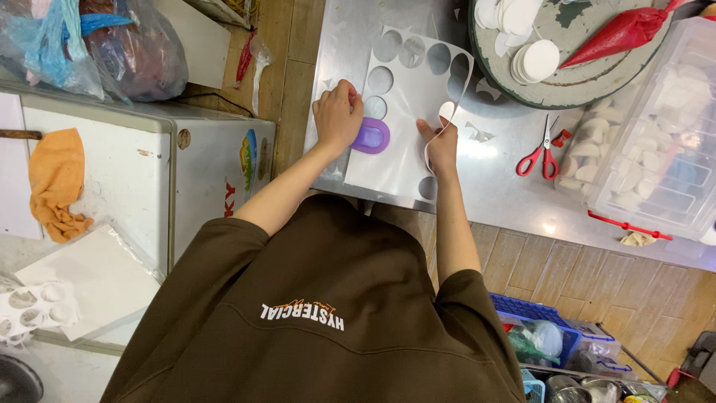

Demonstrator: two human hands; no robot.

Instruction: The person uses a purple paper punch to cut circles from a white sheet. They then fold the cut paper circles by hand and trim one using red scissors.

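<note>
My left hand (337, 112) presses down on a purple round cutter (372, 136) that sits on a white sheet (409, 97) punched with several round holes. My right hand (441, 145) pinches the sheet's right edge, which curls up a little there. The sheet lies flat on a steel table (501, 195), near its front edge. Both my arms reach forward from my brown shirt.
Beyond the sheet, a round grey board (574, 88) carries stacked white discs (535, 60) and a red piping bag (625, 33). Red-handled scissors (543, 153) and a clear plastic box (660, 138) lie to the right. A white chest appliance (149, 172) with an orange cloth (56, 183) stands on the left.
</note>
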